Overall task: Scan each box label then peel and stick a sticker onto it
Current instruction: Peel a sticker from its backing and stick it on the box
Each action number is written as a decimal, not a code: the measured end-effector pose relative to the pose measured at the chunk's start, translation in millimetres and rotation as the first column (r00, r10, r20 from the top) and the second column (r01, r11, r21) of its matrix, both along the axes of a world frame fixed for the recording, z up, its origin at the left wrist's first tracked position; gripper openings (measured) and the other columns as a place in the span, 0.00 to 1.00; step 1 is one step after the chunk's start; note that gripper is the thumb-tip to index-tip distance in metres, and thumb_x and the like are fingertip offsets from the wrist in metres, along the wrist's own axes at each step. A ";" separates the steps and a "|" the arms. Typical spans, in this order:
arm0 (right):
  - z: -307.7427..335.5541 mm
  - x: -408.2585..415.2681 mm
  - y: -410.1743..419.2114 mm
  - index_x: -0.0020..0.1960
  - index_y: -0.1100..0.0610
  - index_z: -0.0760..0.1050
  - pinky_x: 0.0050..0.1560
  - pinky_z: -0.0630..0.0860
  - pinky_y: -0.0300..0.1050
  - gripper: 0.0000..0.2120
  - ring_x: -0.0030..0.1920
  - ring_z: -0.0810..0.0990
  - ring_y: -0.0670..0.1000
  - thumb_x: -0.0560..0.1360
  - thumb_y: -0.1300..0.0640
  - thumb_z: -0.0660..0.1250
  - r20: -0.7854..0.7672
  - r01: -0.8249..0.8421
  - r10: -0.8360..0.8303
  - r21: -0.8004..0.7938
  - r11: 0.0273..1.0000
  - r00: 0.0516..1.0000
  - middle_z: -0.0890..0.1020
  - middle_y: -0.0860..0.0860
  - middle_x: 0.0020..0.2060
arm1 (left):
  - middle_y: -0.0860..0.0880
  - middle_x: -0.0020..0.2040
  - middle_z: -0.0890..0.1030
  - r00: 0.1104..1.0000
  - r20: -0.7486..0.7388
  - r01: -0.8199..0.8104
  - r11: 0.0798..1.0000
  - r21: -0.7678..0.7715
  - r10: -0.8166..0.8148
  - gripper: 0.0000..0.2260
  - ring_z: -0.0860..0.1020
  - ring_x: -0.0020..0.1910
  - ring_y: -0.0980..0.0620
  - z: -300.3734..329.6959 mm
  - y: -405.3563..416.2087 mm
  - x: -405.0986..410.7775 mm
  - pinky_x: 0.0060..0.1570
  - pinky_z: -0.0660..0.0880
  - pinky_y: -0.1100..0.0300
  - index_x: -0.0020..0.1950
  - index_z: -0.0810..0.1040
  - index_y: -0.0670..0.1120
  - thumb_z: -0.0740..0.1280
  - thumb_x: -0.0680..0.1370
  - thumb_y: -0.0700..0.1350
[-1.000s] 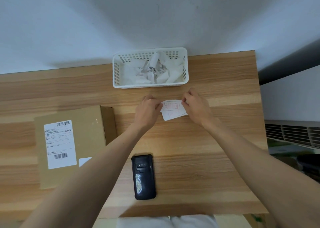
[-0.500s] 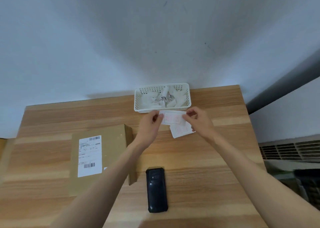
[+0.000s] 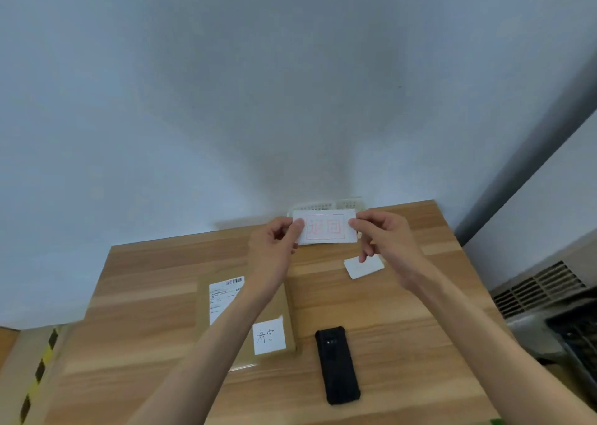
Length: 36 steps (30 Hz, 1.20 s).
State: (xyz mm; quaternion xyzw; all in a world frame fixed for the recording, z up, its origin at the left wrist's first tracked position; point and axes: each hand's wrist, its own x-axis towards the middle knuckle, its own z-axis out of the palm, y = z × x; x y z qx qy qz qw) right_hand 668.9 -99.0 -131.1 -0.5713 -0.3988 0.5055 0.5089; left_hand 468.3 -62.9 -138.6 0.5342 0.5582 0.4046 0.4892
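Stickers come first: a white rectangular sticker with red framed print (image 3: 325,227) is held up in the air above the far edge of the light wooden worktop (image 3: 403,321), stretched flat between both hands. At its left end, the left hand (image 3: 274,247) pinches it between thumb and curled fingers, and the right hand (image 3: 381,237) pinches its right end the same way, its other fingers curled loosely below. Behind the sticker, a white perforated plastic basket (image 3: 345,204) stands against the wall at the far edge; only its rim shows and what it holds cannot be told. On the worktop just under the right hand lies a blank white paper piece (image 3: 361,269), tilted, touching neither hand as far as can be seen. A flat brown cardboard box (image 3: 284,311) lies near the middle of the worktop, partly covered by the left forearm; it bears a white printed shipping label with a barcode (image 3: 226,295) on its far part and a small white square label with handwritten black characters (image 3: 268,335) at its near right corner. Just right of the box, apart from it, a black rugged handheld scanner (image 3: 337,365) lies flat toward the near edge.
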 end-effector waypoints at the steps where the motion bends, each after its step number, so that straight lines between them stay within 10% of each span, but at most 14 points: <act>1: 9.8 -5.8 -5.4 0.45 0.60 0.81 0.31 0.75 0.44 0.04 0.26 0.68 0.52 0.79 0.62 0.69 -0.010 0.004 -0.004 0.016 1.000 1.000 0.75 0.48 0.25 | 0.51 0.44 0.86 1.000 0.001 0.009 1.000 0.016 -0.009 0.07 0.78 0.36 0.60 9.8 -4.0 -6.4 0.40 0.76 0.67 0.51 0.85 0.49 0.68 0.82 0.48; 36: 86.9 69.5 -19.8 0.44 0.63 0.81 0.30 0.75 0.47 0.04 0.26 0.66 0.53 0.77 0.66 0.69 0.071 -0.173 0.160 0.267 0.948 0.985 0.82 0.57 0.36 | 0.49 0.43 0.87 0.981 0.170 -0.133 0.965 0.225 0.096 0.07 0.77 0.36 0.54 101.6 -20.1 59.0 0.47 0.79 0.55 0.48 0.86 0.46 0.69 0.81 0.44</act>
